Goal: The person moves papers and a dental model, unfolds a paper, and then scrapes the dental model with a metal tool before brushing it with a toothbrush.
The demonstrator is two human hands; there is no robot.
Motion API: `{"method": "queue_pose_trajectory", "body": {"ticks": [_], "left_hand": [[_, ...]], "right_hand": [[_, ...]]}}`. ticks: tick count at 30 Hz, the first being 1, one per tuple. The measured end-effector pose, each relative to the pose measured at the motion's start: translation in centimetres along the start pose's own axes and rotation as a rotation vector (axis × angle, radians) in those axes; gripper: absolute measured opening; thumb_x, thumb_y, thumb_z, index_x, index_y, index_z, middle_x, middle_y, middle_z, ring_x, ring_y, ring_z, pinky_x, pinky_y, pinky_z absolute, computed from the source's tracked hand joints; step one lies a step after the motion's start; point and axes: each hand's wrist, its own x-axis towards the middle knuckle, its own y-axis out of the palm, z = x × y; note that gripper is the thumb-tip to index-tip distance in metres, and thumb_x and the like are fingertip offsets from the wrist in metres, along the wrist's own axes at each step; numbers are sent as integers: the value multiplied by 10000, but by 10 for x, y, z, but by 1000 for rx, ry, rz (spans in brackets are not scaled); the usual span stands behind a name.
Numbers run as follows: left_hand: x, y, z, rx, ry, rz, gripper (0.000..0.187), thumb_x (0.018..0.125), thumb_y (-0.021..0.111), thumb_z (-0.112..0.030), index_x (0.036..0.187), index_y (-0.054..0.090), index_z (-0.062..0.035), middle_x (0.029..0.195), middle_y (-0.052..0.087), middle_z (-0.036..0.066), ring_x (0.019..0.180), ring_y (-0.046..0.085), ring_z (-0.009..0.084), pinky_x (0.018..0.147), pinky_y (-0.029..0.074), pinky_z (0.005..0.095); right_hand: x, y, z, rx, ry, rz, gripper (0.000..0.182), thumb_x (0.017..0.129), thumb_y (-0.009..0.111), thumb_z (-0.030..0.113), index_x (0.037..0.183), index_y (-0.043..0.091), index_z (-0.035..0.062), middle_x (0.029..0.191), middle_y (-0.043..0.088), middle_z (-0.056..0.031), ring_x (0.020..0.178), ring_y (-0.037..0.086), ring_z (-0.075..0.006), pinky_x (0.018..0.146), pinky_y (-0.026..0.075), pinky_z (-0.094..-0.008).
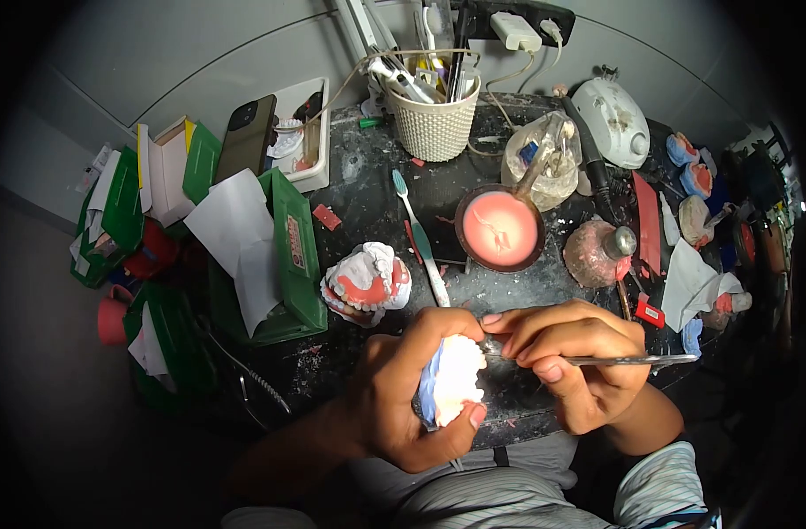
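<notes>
My left hand (387, 388) is wrapped round a dental cast (460, 383), brightly lit white with a blue layer along its left side. Between the thumb and fingers of my right hand (588, 357) is a thin metal dental instrument (654, 360), its handle pointing right. The instrument's working end is at the cast's upper right edge; whether it touches cannot be made out. Just beyond my left hand stands another dental model (366, 280) with pink wax and teeth. A toothbrush (418, 231) lies behind my hands, beside a round pan of pink wax (500, 231).
A stained burner (597, 254) stands right of the pan. Green boxes (297, 264) with paper fill the left. Behind are a white basket of tools (434, 123), a white tray (317, 176) and a white machine (612, 123). Pink wax sheet (647, 220) and tissue (692, 282) lie right.
</notes>
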Motion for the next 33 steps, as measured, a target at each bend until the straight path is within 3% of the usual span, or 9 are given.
{"method": "queue_pose_trajectory", "body": {"ticks": [1, 3, 5, 9, 11, 17, 27, 29, 33], "left_hand": [[-1, -1, -1, 28, 9, 18, 520, 778, 713, -95, 1233, 506, 47, 762, 624, 75, 585, 619, 148, 572, 490, 301], [-3, -3, -1, 55, 17, 36, 527, 781, 706, -104, 1241, 501, 52, 763, 624, 77, 574, 614, 149, 565, 480, 294], [-5, -3, 0, -157, -115, 55, 512, 785, 689, -117, 1236, 510, 50, 761, 611, 64, 594, 593, 132, 574, 460, 284], [-2, -7, 3, -241, -97, 69, 496, 787, 680, -134, 1220, 520, 49, 751, 585, 50, 618, 560, 115, 590, 438, 273], [-2, -10, 0, -288, -186, 110, 502, 787, 685, -163, 1214, 527, 48, 828, 587, 56, 725, 558, 113, 656, 442, 273], [-2, -12, 0, -437, -352, 107, 563, 783, 697, -264, 1224, 530, 42, 988, 586, 76, 879, 556, 133, 773, 441, 287], [1, -15, -2, -430, -396, 132, 522, 745, 693, -279, 1159, 552, 6, 912, 583, 48, 834, 543, 119, 738, 426, 281], [1, -15, -6, -297, -432, 132, 628, 691, 709, -402, 1136, 570, 18, 959, 587, 56, 871, 547, 119, 775, 411, 263], [-2, -12, 2, -206, -218, 126, 474, 740, 699, -200, 1143, 557, 5, 809, 596, 61, 673, 562, 136, 622, 447, 294]], "right_hand": [[1, -3, 0, 9, -6, 23, 83, 917, 670, -75, 998, 671, -91, 943, 709, -225, 970, 737, -375, 929, 599, -526], [1, -4, -1, 37, -12, 34, 82, 915, 676, -71, 994, 673, -93, 947, 712, -228, 978, 736, -387, 929, 598, -524], [1, -4, -2, 66, -13, 44, 80, 913, 682, -68, 989, 675, -94, 952, 714, -230, 987, 735, -399, 929, 597, -521], [3, -3, -4, 82, -24, 58, 95, 914, 704, -48, 988, 681, -102, 961, 721, -234, 1009, 730, -416, 940, 588, -532], [4, -3, -4, 86, -26, 59, 104, 914, 712, -38, 989, 683, -104, 962, 723, -234, 1012, 729, -419, 946, 584, -535], [3, 0, -4, 101, 19, 59, 115, 917, 722, -17, 988, 695, -104, 964, 724, -228, 1019, 730, -406, 957, 577, -532], [5, 2, -9, 79, 50, 39, 77, 950, 676, -14, 954, 696, -88, 898, 730, -195, 967, 733, -362, 950, 576, -494], [3, 3, -10, 151, 98, 24, 77, 960, 659, -24, 958, 689, -96, 911, 727, -202, 951, 726, -341, 971, 565, -503], [-2, 6, -13, 216, 152, -15, 82, 966, 653, -25, 955, 686, -99, 920, 724, -209, 955, 724, -336, 973, 562, -511]]}}
